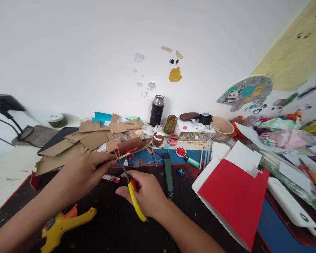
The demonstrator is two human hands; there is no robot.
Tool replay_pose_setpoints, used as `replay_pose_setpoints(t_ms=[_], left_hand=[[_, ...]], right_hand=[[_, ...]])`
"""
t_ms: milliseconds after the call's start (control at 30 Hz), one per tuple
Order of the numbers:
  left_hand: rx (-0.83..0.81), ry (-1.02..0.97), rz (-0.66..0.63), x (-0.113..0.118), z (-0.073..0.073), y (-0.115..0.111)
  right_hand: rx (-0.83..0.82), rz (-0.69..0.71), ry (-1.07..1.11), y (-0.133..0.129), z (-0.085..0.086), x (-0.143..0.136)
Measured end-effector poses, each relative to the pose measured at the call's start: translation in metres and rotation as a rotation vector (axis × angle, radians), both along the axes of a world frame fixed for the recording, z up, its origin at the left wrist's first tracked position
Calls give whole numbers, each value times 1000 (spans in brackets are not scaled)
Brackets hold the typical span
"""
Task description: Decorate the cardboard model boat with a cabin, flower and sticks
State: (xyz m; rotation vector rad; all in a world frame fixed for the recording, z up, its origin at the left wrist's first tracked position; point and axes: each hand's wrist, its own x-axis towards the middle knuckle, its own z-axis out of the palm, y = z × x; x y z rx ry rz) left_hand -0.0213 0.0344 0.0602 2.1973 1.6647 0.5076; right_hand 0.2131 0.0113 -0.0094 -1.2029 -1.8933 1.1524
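My right hand [149, 193] is closed on scissors [135, 202] with yellow and red handles, their blades pointing up and to the left. Between the fingertips of my left hand [94, 170] is a thin light wooden stick [124, 156], which crosses close to the scissor blades. Whether the blades touch the stick, I cannot tell. Just behind lies a brown boat-shaped piece [129, 144] with a pointed end. A yellow glue gun [65, 226] rests on the dark mat below my left forearm.
Cardboard pieces [94, 138] are heaped at the back left. A black flask [157, 111] stands by the wall. Right of my right hand are a green utility knife [168, 175], a green lighter [192, 161] and red paper [234, 196]. A white device [289, 202] lies further right.
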Motion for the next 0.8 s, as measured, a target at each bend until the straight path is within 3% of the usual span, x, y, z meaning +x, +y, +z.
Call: replay_pose_setpoints(t_ms=[200,500,800], left_hand=[[-9,-75,-18,-5,-4,3],[-30,-27,-2,8,12,1],[-37,-102,-36,0,7,0]], right_hand=[[-5,-14,31,0,0,0],[-12,-1,55,3,4,4],[-47,8,79,3,0,4]])
